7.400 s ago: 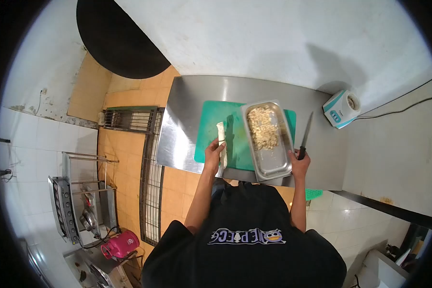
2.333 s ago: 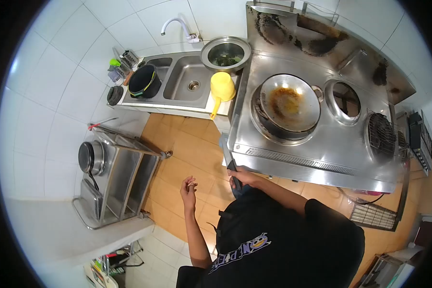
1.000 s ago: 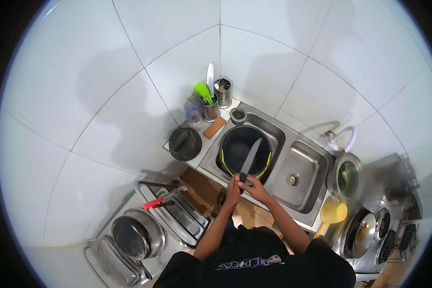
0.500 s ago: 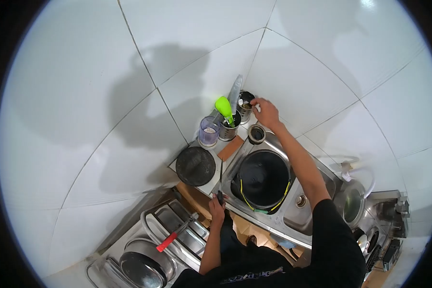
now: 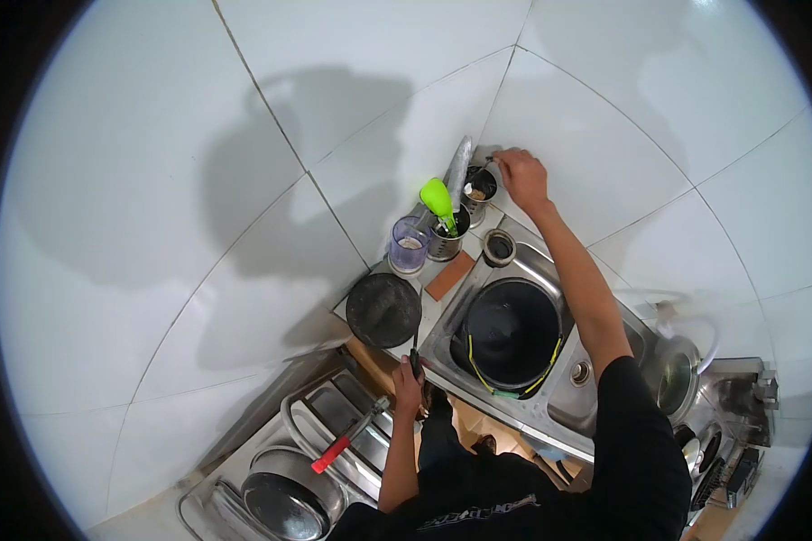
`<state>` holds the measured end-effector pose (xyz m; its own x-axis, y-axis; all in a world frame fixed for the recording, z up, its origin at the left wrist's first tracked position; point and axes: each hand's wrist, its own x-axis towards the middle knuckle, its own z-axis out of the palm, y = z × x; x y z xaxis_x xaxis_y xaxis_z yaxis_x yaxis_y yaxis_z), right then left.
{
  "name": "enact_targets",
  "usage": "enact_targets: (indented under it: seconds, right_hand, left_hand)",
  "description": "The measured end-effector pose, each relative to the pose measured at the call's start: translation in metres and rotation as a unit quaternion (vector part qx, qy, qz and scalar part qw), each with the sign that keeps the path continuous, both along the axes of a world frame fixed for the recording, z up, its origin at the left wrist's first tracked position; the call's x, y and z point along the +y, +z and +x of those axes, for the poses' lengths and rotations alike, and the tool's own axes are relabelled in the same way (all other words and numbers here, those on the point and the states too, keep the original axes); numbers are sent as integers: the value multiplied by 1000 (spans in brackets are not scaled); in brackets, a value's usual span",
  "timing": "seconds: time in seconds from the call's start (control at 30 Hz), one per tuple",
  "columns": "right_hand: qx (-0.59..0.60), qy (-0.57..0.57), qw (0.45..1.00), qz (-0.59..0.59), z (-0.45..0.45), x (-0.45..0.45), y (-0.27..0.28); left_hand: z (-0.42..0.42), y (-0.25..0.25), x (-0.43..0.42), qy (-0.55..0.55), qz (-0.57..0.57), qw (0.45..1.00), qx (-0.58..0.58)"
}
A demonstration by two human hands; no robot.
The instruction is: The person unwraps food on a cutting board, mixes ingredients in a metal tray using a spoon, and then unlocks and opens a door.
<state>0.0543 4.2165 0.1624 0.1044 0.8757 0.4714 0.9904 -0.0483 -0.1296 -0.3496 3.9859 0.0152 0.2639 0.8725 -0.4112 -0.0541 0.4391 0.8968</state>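
My left hand (image 5: 409, 382) is closed round the black handle of a knife (image 5: 417, 335), whose blade points up beside the dark stone mortar (image 5: 383, 310). My right hand (image 5: 521, 177) reaches to the far corner, fingers pinched on the dark end of a thin utensil (image 5: 489, 163) that leans in the rear metal utensil holder (image 5: 481, 200). Just left of it, the front holder (image 5: 446, 244) carries a bright green utensil (image 5: 437, 197) and an upright broad blade (image 5: 459, 171). A clear purplish cup (image 5: 410, 245) and a brown block (image 5: 449, 276) are nearby.
A black bucket (image 5: 512, 332) with a yellow-edged handle sits in the left sink basin. Right of it are the second basin (image 5: 573, 402) and a metal pot (image 5: 674, 379). At lower left, a pan (image 5: 286, 507) and a red-handled tool (image 5: 332, 453) lie on a rack.
My right hand has lifted slightly at the rear holder, and the thin utensil now shows in its fingers. The left hand still holds the knife. The view has shifted a little.
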Motion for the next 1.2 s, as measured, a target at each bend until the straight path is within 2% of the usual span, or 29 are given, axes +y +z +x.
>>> enact_targets:
  seconds: [0.07, 0.1, 0.17, 0.23, 0.33, 0.43, 0.47, 0.5, 0.63, 0.77, 0.83, 1.03, 1.1, 1.13, 1.2]
  right_hand:
    - [71, 14, 988, 138, -4, -18, 24]
    - [71, 12, 988, 137, -9, -32, 37]
    - [149, 14, 957, 249, -22, -63, 55]
    - [206, 12, 946, 248, -36, -101, 58]
    - [361, -2, 926, 112, -69, -172, 39]
    - [510, 9, 860, -10, -105, -230, 2]
    - [521, 11, 853, -27, -113, -245, -8]
    - [533, 13, 845, -43, -120, -256, -15]
    - [592, -8, 806, -11, -137, -276, -23]
    - [609, -1, 793, 2, -134, -273, -33]
    - [618, -1, 786, -6, -135, -270, -42]
    - [677, 47, 732, -51, -143, -253, -51]
    - [729, 25, 683, -41, -137, -231, -59]
    - [734, 5, 677, -54, -131, -211, -62]
    - [563, 60, 824, 3, -105, -153, -87]
  left_hand:
    - [5, 11, 3, 15, -9, 997, -69]
    - [11, 11, 4, 13, -10, 997, -70]
    - [24, 9, 8, -3, 63, 997, 34]
    - [43, 40, 15, -2, 64, 998, 17]
    - [62, 47, 16, -8, 50, 999, 14]
    - [81, 56, 10, -13, 97, 995, -16]
    - [84, 62, 5, -14, 98, 995, -17]
    - [86, 71, 2, -46, 51, 997, -38]
    - [93, 96, -19, -114, -62, 987, -92]
    - [92, 70, -33, -137, -104, 976, -131]
    - [90, 67, -35, -97, -139, 975, -144]
    - [71, 68, -16, -54, -115, 984, -127]
    - [62, 67, -10, -40, -99, 988, -113]
    - [57, 67, -7, -29, -84, 991, -98]
    - [47, 61, -4, -17, -87, 992, -92]
